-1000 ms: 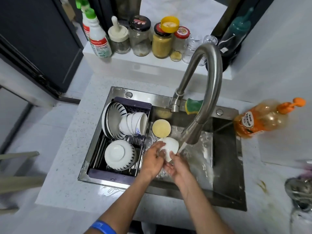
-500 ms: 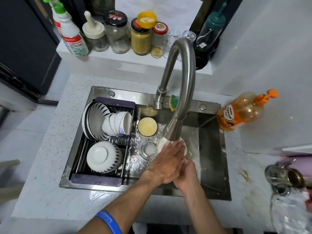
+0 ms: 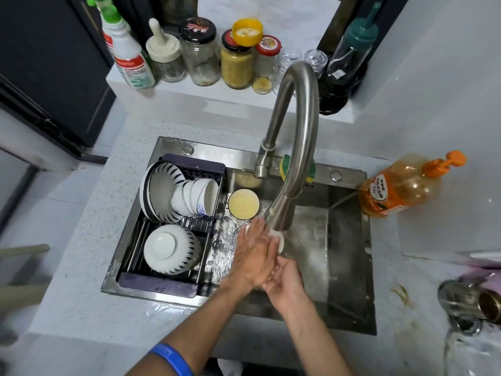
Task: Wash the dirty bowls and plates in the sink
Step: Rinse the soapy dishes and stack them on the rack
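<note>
My left hand (image 3: 253, 253) lies flat over a small white bowl (image 3: 280, 240) right under the faucet spout (image 3: 282, 215), so only the bowl's right edge shows. My right hand (image 3: 286, 280) cups it from below, its fingers tucked beneath the left palm. Water runs over both hands. Another bowl (image 3: 243, 204) with a yellowish inside sits at the back of the sink (image 3: 347, 240). Washed striped bowls (image 3: 160, 194) and small white cups (image 3: 199, 196) lean in the dark drying rack (image 3: 160, 283) on the sink's left side, and one bowl (image 3: 168, 249) rests upside down.
A green and yellow sponge (image 3: 286, 165) lies behind the faucet neck. An orange soap pump bottle (image 3: 398, 191) stands on the counter at the right. Jars and bottles (image 3: 200, 52) line the back shelf. A metal cup (image 3: 471, 302) lies at the right edge.
The hands carried the white bowl rightward to sit directly under the spout. My left hand now covers it, where a second ago the bowl showed openly between both hands.
</note>
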Demonstrator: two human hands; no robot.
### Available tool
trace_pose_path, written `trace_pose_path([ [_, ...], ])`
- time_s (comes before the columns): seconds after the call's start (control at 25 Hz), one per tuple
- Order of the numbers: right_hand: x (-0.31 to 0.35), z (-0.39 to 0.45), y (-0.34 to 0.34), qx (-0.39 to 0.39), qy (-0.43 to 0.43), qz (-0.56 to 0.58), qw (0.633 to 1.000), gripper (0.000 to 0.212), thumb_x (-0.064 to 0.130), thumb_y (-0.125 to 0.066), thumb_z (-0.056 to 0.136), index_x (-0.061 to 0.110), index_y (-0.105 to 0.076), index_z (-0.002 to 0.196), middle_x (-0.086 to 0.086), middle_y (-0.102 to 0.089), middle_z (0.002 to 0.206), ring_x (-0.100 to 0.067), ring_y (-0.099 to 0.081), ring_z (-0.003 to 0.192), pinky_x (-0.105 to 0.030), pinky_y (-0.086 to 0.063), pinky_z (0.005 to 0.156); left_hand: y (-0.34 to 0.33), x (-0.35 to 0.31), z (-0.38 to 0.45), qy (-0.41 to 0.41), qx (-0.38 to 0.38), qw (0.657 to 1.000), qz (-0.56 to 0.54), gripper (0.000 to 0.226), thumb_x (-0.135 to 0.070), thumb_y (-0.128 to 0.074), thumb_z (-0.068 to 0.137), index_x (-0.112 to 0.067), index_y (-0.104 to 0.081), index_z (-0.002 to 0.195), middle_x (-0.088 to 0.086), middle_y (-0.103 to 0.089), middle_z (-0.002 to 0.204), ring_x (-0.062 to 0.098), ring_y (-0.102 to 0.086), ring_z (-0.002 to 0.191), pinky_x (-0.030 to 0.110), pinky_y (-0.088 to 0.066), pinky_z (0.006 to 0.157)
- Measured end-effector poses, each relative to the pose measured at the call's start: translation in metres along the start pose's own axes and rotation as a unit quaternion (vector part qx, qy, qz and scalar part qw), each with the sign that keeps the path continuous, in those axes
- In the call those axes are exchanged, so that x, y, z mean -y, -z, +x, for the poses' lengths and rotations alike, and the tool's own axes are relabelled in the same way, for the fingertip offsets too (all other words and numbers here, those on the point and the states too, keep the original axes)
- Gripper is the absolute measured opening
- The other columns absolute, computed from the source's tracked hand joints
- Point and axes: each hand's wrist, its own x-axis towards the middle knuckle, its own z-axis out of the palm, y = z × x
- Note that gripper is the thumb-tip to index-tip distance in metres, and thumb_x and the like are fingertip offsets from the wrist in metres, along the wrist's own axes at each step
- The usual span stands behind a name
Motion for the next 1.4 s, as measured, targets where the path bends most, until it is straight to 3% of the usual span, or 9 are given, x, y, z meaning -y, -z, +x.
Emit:
trace_pose_path([
  [0.16,0.008,-0.01,0.015,-0.027,0.098,-0.161,0.982,0.018,0.009,-0.05,0.1,0.009,-0.065,0.11,-0.012,-0.075,0.09,-0.032,-0.071,0.076,-0.038,-0.059,0.067,0.008,-0.014,0.034,0.16,0.032,0.983,-0.087,0.036,-0.039,-0.046,0.102,-0.01,-0.061,0.116,0.007,-0.064,0.1,0.022,-0.062,0.092,0.041,-0.054,0.085],
  [0.28,0.015,-0.013,0.018,-0.045,0.111,-0.18,0.976,0.017,0.009,-0.053,0.098,0.006,-0.06,0.113,-0.011,-0.072,0.086,-0.034,-0.068,0.074,-0.041,-0.058,0.067,0.017,-0.009,0.051,0.309,0.029,0.884,-0.349,0.043,-0.045,-0.046,0.101,-0.006,-0.063,0.099,-0.001,-0.052,0.066,0.015,-0.047,0.056,0.027,-0.039,0.054],
  [0.44,0.016,-0.013,-0.002,-0.007,-0.026,0.007,1.0,0.022,0.017,-0.052,0.097,0.005,-0.056,0.116,-0.016,-0.063,0.102,-0.03,-0.058,0.075,-0.04,-0.051,0.068,0.035,0.011,0.034,0.322,0.004,0.827,-0.46,0.034,-0.043,-0.051,0.098,-0.014,-0.068,0.094,0.007,-0.065,0.082,0.022,-0.059,0.072,0.026,-0.043,0.059],
  [0.64,0.002,0.004,-0.017,-0.027,-0.088,0.05,0.994,0.024,0.025,-0.05,0.094,0.008,-0.058,0.109,-0.008,-0.056,0.086,-0.017,-0.044,0.067,-0.03,-0.041,0.06,0.037,0.041,0.018,0.368,0.016,0.803,-0.469,0.076,-0.077,-0.062,0.066,-0.014,-0.07,0.109,0.011,-0.074,0.101,0.032,-0.069,0.096,0.047,-0.056,0.087],
  [0.92,0.0,0.023,-0.008,-0.096,-0.058,-0.023,0.993,0.031,0.034,-0.047,0.098,0.006,-0.061,0.103,-0.013,-0.061,0.095,-0.017,-0.047,0.064,-0.039,-0.057,0.063,0.028,0.035,0.018,0.367,0.047,0.723,-0.584,0.064,-0.045,-0.086,0.064,-0.01,-0.069,0.115,0.013,-0.074,0.109,0.033,-0.067,0.105,0.041,-0.058,0.079],
  [1.04,-0.002,0.028,-0.001,-0.085,-0.026,-0.062,0.994,0.038,0.044,-0.047,0.1,0.012,-0.06,0.115,-0.014,-0.062,0.114,-0.026,-0.06,0.088,-0.042,-0.058,0.068,0.027,0.023,0.02,0.314,0.048,0.765,-0.56,0.042,-0.021,-0.085,0.071,-0.01,-0.071,0.109,0.01,-0.075,0.109,0.024,-0.07,0.098,0.034,-0.058,0.073],
  [1.16,-0.001,0.029,0.0,-0.058,0.053,-0.134,0.988,0.037,0.045,-0.043,0.102,0.02,-0.058,0.124,-0.008,-0.063,0.121,-0.03,-0.066,0.099,-0.042,-0.06,0.073,0.034,0.014,0.015,0.185,0.092,0.926,-0.315,0.026,-0.009,-0.08,0.079,-0.016,-0.075,0.104,0.001,-0.076,0.103,0.015,-0.07,0.09,0.024,-0.055,0.075],
  [1.24,0.0,0.029,0.003,-0.049,0.174,-0.238,0.954,0.032,0.042,-0.043,0.099,0.038,-0.053,0.129,0.001,-0.06,0.131,-0.026,-0.064,0.11,-0.046,-0.056,0.088,0.036,0.014,0.007,0.052,0.101,0.988,-0.105,0.013,-0.012,-0.076,0.083,-0.012,-0.077,0.096,0.008,-0.075,0.093,0.022,-0.067,0.084,0.026,-0.051,0.074],
  [1.4,0.012,0.018,0.021,-0.003,0.429,-0.618,0.659,0.049,0.04,-0.035,0.086,0.031,-0.056,0.129,0.011,-0.039,0.144,-0.01,-0.045,0.122,-0.032,-0.046,0.097,0.042,0.035,-0.001,-0.083,0.101,0.98,0.151,0.021,-0.015,-0.07,0.086,-0.016,-0.075,0.107,0.003,-0.071,0.108,0.02,-0.055,0.107,0.031,-0.044,0.1],
])
